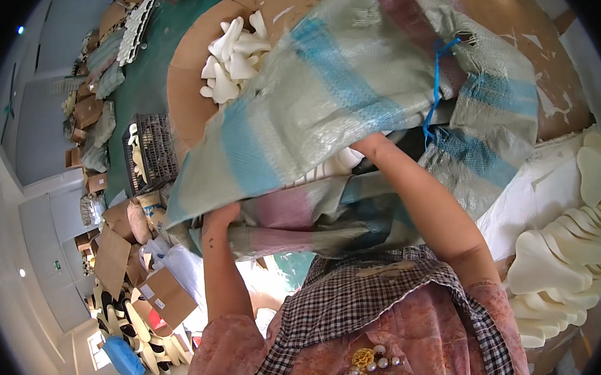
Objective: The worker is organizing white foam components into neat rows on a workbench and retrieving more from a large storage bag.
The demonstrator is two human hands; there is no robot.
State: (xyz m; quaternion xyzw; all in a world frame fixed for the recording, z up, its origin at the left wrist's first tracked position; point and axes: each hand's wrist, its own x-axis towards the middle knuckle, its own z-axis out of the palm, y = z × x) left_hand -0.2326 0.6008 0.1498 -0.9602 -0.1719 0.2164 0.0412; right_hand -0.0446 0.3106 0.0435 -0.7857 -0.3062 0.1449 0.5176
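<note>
A large woven plastic sack (306,111), grey-green with blue and pink bands, spreads in front of me with its mouth toward my body. At the left end of the mouth, my left hand (223,214) is closed on the sack's edge, its fingers partly covered by the fabric. My right hand (372,145) reaches under the upper layer at the mouth, and its fingers are hidden. Between the hands, several white curved pieces (337,165) show inside the sack. A blue tie string (435,92) hangs on the sack's right part.
Beyond the sack, cream-white shaped pieces (234,57) lie heaped by a curved cardboard sheet (190,75). A dark plastic crate (155,151) stands left. Stacked cream foam-like pieces (553,264) are at right. Cardboard boxes (167,297) and a blue bundle (123,356) lie lower left.
</note>
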